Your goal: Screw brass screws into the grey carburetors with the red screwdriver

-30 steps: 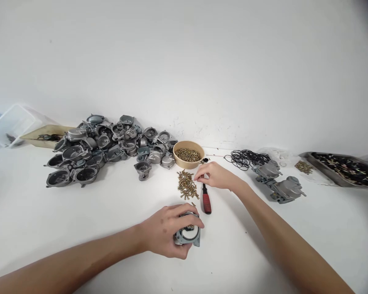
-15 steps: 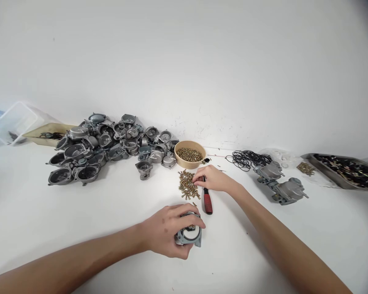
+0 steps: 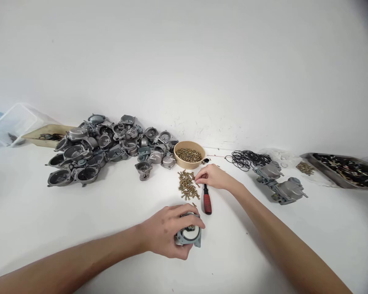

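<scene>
My left hand (image 3: 171, 230) is closed round a grey metal carburetor body (image 3: 198, 241), its open face up. A white float (image 3: 190, 234) and brass parts show inside. My right hand (image 3: 213, 177) pinches at the right edge of a loose pile of brass-coloured screws (image 3: 187, 187). A small brass screw seems to be between thumb and fingers, though the fingertips partly hide it. Just below that hand a screwdriver (image 3: 207, 202) with a red and black handle lies on the table. One single screw (image 3: 194, 205) rests between the pile and the carburetor.
Behind the pile stands a tan bowl (image 3: 190, 163) of screws. Many grey metal bowls (image 3: 87, 173) are heaped at left, near a yellowish tray (image 3: 37, 139) and a clear bin (image 3: 6, 122). To the right lie black rubber rings (image 3: 247, 159), assembled carburetors (image 3: 290, 190) and a dark tray (image 3: 325, 173).
My right hand has shifted very slightly right and up at the edge of the screw pile, fingers still pinched. My left hand keeps its hold on the carburetor body.
</scene>
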A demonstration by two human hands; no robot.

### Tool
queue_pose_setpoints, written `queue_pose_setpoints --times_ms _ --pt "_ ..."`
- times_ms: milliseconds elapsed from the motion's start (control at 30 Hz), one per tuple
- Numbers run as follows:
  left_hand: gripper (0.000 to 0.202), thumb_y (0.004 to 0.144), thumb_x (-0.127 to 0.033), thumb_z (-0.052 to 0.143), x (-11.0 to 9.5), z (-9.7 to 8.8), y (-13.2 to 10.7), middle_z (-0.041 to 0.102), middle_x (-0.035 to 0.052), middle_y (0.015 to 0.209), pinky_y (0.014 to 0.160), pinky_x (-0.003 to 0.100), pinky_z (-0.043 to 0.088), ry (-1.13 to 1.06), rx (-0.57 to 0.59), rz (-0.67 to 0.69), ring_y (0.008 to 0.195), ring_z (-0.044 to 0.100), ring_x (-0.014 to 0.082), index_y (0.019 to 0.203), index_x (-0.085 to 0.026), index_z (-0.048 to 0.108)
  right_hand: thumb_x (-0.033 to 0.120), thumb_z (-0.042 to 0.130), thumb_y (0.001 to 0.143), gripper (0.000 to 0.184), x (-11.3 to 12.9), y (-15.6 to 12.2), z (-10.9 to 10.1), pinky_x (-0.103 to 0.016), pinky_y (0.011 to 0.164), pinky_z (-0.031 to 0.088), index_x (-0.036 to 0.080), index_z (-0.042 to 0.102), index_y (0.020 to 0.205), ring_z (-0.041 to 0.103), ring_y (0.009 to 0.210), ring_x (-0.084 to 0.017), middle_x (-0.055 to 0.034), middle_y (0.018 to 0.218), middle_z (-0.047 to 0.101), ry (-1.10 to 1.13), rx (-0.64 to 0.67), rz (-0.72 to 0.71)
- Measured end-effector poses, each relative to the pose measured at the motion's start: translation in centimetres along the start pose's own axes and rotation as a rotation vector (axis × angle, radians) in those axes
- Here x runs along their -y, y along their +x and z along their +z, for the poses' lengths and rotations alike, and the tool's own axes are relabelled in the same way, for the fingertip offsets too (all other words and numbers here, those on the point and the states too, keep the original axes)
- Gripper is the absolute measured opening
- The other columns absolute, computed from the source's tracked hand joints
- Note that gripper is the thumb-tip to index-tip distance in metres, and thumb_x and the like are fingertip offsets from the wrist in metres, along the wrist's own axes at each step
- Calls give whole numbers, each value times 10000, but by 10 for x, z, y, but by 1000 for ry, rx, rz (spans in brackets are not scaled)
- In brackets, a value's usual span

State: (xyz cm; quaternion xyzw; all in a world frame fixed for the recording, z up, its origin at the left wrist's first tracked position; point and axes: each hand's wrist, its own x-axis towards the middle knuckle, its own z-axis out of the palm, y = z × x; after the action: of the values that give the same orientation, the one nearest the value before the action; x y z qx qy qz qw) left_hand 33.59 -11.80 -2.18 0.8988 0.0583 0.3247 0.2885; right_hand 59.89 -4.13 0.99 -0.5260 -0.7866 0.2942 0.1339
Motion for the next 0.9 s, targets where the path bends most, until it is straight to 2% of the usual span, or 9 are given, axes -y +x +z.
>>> queue_pose_setpoints --times_ms 267,733,900 --pt "479 702 -153 628 -1 0 0 650 125 1153 853 299 561 -11 7 -16 973 678 228 1177 -203 601 179 689 826 188 -3 -3 -7 -298 788 562 201 828 951 750 860 -207 -39 953 809 -18 52 6" --pt "474 710 -166 629 -1 -1 0 651 123 1158 872 298 562 -5 10 -20 987 675 227 1182 -202 597 157 649 824 104 3 -8 -8 -250 672 490 174 749 845 652 707 -143 -46 893 758 -162 111 -100" --pt "477 709 -194 623 0 1 -2 661 108 1164 812 289 575 78 -3 3 965 686 220 1185 -209 594 99 633 737 125 6 -7 -2 -242 671 477 171 729 771 624 650 -123 -18 797 727 -212 96 -126"
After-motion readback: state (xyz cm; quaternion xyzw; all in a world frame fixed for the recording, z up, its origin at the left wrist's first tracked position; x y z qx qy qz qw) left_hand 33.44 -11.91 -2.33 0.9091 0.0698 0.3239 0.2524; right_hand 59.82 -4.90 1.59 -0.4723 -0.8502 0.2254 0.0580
